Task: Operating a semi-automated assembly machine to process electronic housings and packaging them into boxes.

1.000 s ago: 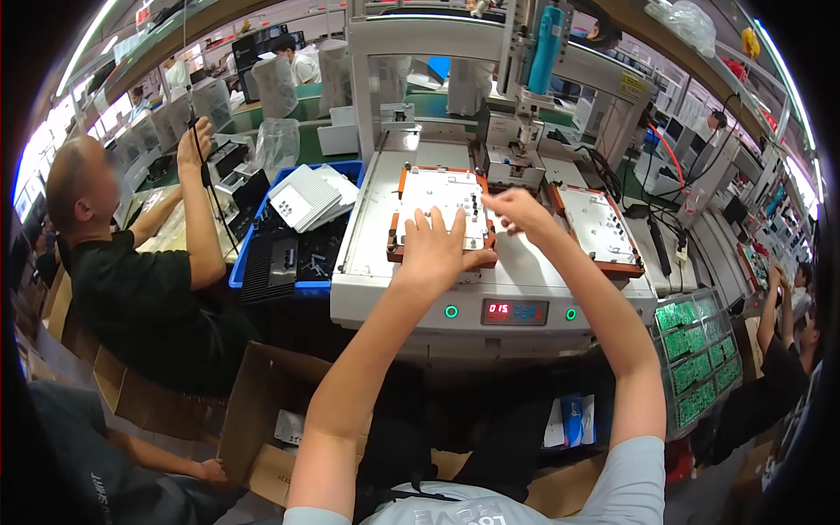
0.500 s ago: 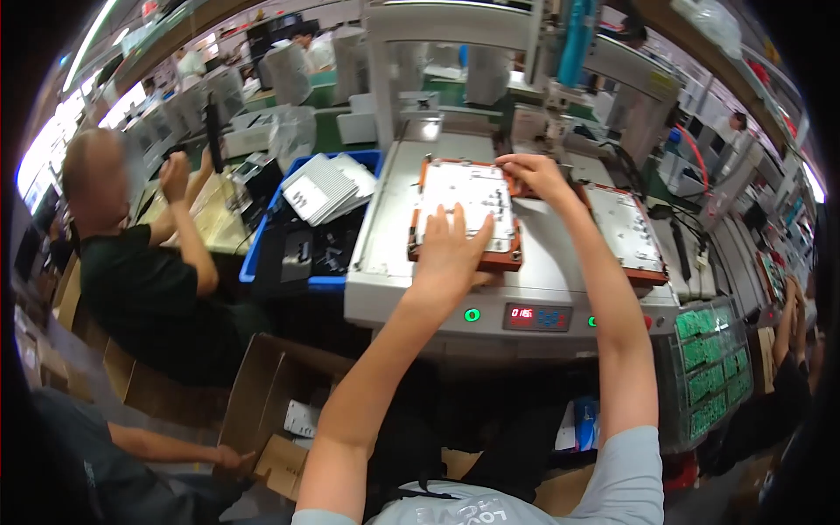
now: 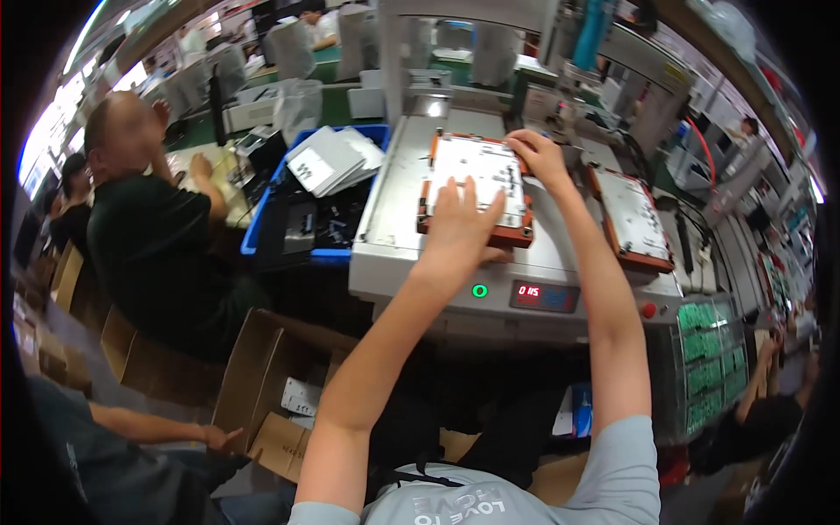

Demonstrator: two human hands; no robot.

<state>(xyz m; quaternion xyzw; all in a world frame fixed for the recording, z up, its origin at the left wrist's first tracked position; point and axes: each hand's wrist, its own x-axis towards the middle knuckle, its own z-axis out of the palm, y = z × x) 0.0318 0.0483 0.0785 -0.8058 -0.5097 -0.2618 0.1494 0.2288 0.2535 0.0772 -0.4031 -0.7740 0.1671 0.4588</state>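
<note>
A white panel (image 3: 477,166) with small holes and dark marks lies in an orange-brown fixture (image 3: 512,236) on the machine's bed. My left hand (image 3: 455,232) rests on the panel's near part, fingers spread and pointing away from me; its thumb is by the fixture's front side. At the far right corner of the fixture is my right hand (image 3: 541,159), fingers bent and drawn together. What they pinch there, if anything, is hidden. A second orange-brown fixture with a white panel (image 3: 630,210) sits to the right, beyond my right forearm.
A blue bin (image 3: 254,236) with stacked light plates (image 3: 324,162) and black parts stands left. The machine front (image 3: 394,284) carries a lit green button and red display (image 3: 542,297). Green circuit boards (image 3: 700,350) are at right; an open carton (image 3: 254,367) is below. Co-workers sit at left.
The view has shifted slightly, so the fixtures sit a little higher in it. My hands keep nearly the same places on the panel and fixture. The co-worker at left has turned and moved their arms.
</note>
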